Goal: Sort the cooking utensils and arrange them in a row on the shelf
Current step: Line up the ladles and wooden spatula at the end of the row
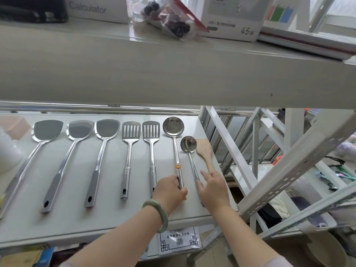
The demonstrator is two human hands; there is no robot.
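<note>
Steel utensils lie in a row on the white shelf (57,224), heads pointing away from me. From the left come three solid turners (47,130), then two slotted turners (131,132). After these lie a large ladle (173,126), a smaller ladle (188,144) and a wooden spatula (205,149). My left hand (169,191), with a green bangle on the wrist, is closed on the large ladle's handle near its end. My right hand (212,187) rests with fingers spread over the handles of the small ladle and the wooden spatula. Whether it grips either one is not visible.
An upper shelf (173,74) hangs close overhead, carrying boxes and a bag. White metal racking (289,170) stands right beside the shelf's right end. A white container (7,151) sits at the far left. Papers and boxes lie on the level below.
</note>
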